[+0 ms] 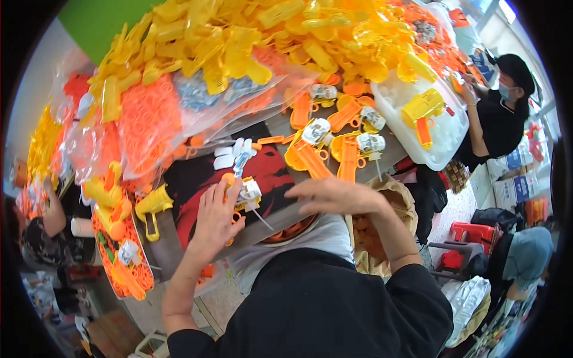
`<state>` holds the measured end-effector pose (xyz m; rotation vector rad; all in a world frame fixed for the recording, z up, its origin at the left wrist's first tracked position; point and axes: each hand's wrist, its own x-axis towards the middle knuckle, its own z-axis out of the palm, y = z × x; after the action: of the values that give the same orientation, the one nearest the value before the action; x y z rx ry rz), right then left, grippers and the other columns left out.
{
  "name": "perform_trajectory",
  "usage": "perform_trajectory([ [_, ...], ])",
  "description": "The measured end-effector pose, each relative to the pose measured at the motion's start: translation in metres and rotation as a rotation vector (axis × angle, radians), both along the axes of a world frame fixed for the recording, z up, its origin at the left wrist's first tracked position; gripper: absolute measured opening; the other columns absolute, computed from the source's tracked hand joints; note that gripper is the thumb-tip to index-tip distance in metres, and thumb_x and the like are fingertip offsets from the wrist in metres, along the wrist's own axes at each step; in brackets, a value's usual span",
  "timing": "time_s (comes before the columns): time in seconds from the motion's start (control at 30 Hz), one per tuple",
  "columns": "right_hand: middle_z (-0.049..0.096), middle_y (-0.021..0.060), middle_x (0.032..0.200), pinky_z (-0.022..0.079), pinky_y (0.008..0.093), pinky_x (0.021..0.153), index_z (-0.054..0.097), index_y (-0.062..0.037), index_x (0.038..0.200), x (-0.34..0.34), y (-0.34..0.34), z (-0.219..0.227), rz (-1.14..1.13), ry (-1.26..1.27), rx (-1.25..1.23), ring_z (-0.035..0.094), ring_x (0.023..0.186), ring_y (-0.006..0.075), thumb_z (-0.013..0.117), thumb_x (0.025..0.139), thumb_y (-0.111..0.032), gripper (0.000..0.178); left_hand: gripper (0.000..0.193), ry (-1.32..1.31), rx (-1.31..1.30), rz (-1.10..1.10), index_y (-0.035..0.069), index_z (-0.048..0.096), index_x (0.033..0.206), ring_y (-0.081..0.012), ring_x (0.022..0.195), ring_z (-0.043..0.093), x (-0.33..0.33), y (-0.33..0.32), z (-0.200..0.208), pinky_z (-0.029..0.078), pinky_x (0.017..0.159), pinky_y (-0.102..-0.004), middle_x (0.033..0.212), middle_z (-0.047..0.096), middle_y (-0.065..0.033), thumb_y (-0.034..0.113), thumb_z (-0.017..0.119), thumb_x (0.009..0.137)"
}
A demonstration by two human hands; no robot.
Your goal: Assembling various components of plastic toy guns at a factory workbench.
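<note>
My left hand [216, 210] is closed on a part-built toy [249, 192] with a white mechanism block, orange pieces and a thin white stick pointing down and right. My fingers partly cover it. Under it lies a black and red mat [197, 167]. To the right, my right hand [335, 196] hovers over the table edge, fingers stretched toward the toy and slightly blurred, with nothing in it. Just beyond it lie several part-built toys [353, 149] with yellow shells, orange handles and white blocks. Near my left fingertips are small white oval pieces [225, 156] and a blue-white strip [242, 162].
Yellow plastic shells [239, 42] heap across the back, beside bagged orange rings [149, 113]. A white tub [444, 140] stands right; an orange-filled tray [137, 277] and a yellow pistol-shaped shell [154, 206] lie left. A masked person [504, 113] works at far right, another [48, 232] at left.
</note>
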<state>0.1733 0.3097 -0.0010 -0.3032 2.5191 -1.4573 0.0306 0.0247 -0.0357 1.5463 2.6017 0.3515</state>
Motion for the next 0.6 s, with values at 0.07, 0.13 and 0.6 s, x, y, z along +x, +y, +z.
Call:
perform_trajectory([
  [0.07,0.068,0.017,0.119,0.052,0.0384,0.092,0.06,-0.0017,0.131,0.0,0.031,0.023,-0.19,-0.004,0.171,0.066,0.108,0.03,0.066,0.095,-0.022,0.042,0.087,0.088,-0.043,0.017,0.006,0.035,0.151,-0.0378,0.136,0.037,0.005,0.0,-0.019,0.027,0.115,-0.0523,0.148,0.036,-0.0207,0.018,0.073,0.074],
  [0.13,0.069,0.0174,0.114,0.052,0.0384,0.087,0.061,-0.0025,0.129,0.005,0.072,0.026,-0.358,0.229,0.361,0.068,0.103,0.0294,0.066,0.094,-0.019,0.039,0.085,0.205,0.084,0.045,0.008,0.031,0.153,-0.0385,0.137,0.036,0.009,0.001,-0.032,0.022,0.118,-0.0554,0.148,0.035,-0.0222,0.016,0.067,0.077],
  [0.6,0.069,0.0106,0.103,0.054,0.0443,0.078,0.067,-0.0078,0.103,-0.153,0.278,0.025,-0.813,0.47,1.672,0.067,0.093,0.0283,0.053,0.089,-0.013,0.021,0.084,0.208,0.02,0.115,0.008,0.029,0.155,-0.0381,0.141,0.032,0.022,-0.021,-0.037,0.02,0.119,-0.0537,0.153,0.032,-0.0214,0.018,0.06,0.078],
])
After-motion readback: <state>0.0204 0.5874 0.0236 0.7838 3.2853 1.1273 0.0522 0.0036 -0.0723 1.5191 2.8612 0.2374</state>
